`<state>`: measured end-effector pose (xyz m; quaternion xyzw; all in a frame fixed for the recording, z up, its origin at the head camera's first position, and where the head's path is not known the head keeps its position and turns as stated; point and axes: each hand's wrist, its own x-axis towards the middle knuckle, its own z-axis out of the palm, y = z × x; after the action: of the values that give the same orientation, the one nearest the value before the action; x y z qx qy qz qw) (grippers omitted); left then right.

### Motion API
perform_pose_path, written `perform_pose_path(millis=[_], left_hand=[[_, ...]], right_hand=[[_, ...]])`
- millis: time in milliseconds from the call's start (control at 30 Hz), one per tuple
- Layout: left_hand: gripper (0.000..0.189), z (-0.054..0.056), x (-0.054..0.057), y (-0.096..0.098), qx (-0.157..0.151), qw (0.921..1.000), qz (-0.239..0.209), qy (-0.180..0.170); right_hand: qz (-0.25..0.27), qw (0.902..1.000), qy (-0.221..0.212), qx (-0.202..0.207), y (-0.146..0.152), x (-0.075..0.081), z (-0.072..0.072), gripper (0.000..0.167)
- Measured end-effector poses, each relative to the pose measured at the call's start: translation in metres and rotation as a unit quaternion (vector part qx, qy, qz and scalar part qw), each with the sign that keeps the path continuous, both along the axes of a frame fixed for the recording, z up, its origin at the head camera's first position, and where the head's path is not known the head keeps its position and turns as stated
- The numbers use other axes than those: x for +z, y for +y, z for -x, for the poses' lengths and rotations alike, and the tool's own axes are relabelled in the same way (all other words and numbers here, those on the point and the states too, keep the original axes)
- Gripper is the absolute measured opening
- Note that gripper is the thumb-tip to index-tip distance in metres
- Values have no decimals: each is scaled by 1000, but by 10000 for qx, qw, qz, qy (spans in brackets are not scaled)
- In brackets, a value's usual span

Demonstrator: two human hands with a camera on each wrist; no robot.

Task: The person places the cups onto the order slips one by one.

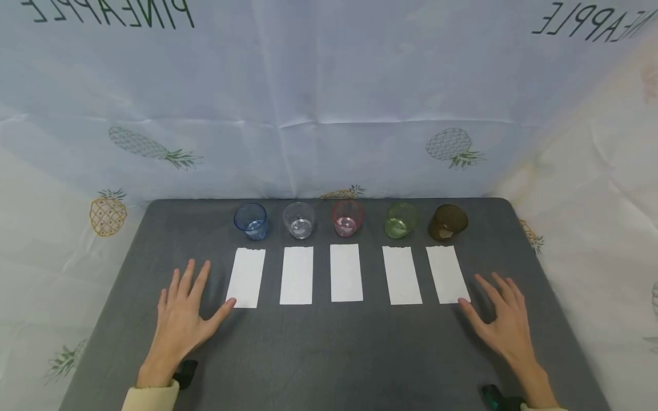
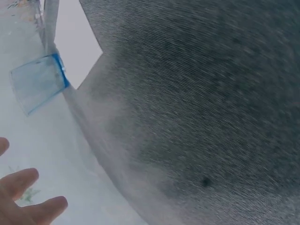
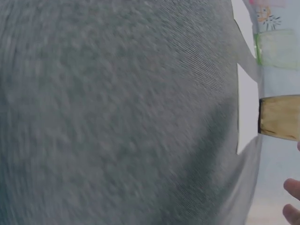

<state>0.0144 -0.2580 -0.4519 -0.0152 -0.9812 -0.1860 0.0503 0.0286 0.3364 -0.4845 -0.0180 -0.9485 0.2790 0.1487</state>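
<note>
My left hand (image 1: 182,319) is spread at the left, its thumb tip by the lower corner of the leftmost white paper slip (image 1: 248,278). Opposite it, my right hand (image 1: 502,322) has its fingers spread and its thumb tip by the rightmost slip (image 1: 446,274). Neither hand holds anything. Behind the slips stands a row of glass cups: blue (image 1: 251,221), clear (image 1: 299,220), pink (image 1: 347,218), green (image 1: 401,220) and brown (image 1: 448,222). The left wrist view shows fingertips (image 2: 47,210) and the blue cup. Fingertips (image 3: 292,187) appear below the brown cup in the right wrist view.
More white slips (image 1: 296,275) lie between the outer two, one before each cup. The dark grey table (image 1: 339,359) ends just behind the cups. A pale cloth (image 1: 308,154) with pineapple prints hangs at the back and sides. Dark wrist devices (image 1: 185,374) sit at both wrists.
</note>
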Motion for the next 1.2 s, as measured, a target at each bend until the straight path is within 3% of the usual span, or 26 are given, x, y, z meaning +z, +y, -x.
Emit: perform_pose_path(millis=[433,733,1000,1200], left_hand=[[98,25,13,30,-348,9966,-516,540],[98,50,25,61,-656,9939,-757,463],[98,69,35,93,-1067,9875,-998,596],[99,81,42,116,-1305,9826,-1261,400]], right_hand=[[529,9985,-35,-101,-10,-12,9,58],[625,9980,33,70,-8,-20,19,60],[752,9970,79,149,-9,-27,27,61],[898,9950,316,286,-6,-33,33,60]])
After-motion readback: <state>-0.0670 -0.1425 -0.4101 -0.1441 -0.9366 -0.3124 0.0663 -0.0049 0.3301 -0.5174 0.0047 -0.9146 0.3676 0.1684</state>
